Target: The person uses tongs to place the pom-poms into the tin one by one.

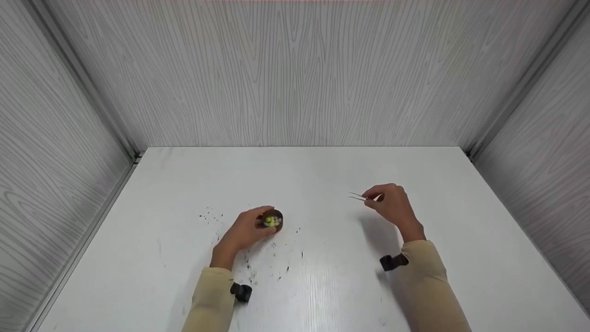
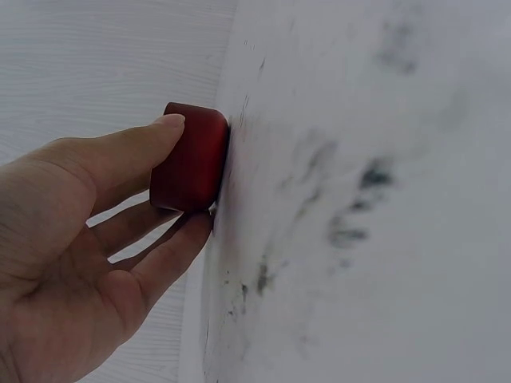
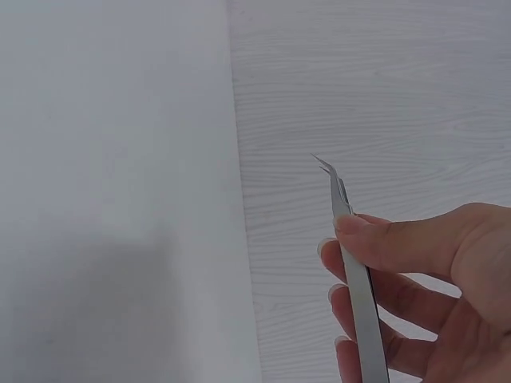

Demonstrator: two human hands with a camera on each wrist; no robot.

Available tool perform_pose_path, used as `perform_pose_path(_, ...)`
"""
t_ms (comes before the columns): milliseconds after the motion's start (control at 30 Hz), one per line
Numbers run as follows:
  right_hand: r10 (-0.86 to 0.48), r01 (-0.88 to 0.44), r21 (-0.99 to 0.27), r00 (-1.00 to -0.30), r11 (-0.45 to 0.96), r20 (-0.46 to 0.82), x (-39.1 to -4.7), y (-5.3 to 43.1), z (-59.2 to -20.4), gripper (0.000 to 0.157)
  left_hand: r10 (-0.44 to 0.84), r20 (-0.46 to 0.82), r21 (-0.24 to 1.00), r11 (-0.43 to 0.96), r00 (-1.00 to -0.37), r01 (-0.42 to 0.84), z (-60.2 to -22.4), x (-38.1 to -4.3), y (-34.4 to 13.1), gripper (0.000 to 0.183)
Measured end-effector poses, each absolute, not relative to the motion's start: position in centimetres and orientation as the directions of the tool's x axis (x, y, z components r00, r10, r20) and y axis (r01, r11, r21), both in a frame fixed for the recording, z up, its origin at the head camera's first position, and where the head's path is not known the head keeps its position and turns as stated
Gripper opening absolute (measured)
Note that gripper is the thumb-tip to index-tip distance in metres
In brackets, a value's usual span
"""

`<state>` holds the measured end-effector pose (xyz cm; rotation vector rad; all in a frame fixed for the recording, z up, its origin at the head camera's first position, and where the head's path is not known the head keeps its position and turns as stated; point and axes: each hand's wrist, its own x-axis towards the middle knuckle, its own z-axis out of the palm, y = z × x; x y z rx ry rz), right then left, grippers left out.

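Observation:
A small dark red round cup (image 2: 196, 155) stands on the white table, its side showing in the left wrist view. Seen from the head, the cup holds several small yellow, green, white and blue pieces (image 1: 273, 221). My left hand (image 1: 246, 229) grips it between thumb and fingers. Higher up and to the right, my right hand (image 1: 391, 203) pinches silver tweezers (image 3: 361, 299) with bent fine tips. Those tips point left toward the cup, slightly apart, with nothing between them. The tweezers are held over the table, well away from the cup.
Dark smudges and specks (image 2: 347, 231) mark the white tabletop (image 1: 322, 175) around the left hand. Wood-grain panels (image 1: 295, 74) enclose the table at the back and both sides. A black wrist camera (image 1: 242, 292) sits on the left sleeve, another (image 1: 392, 262) on the right.

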<state>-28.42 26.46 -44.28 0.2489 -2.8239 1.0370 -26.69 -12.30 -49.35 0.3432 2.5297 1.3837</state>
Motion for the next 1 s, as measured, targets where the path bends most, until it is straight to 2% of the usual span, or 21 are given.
perform_pose_path(633,-0.05,-0.094,-0.589,-0.995,0.802,0.09,-29.0,28.5,-45.3,0.017,0.319,-0.056,0.831,0.539,-0.946,0.133,-49.3,-26.6,-12.3,0.057)
perform_pose_path(1000,0.096,0.091,-0.521,-0.995,0.849,-0.017,-29.2,30.0,-46.2,0.026,0.323,-0.055,0.835,0.534,-0.945,0.134,-49.3,-26.8,-12.4,0.058)
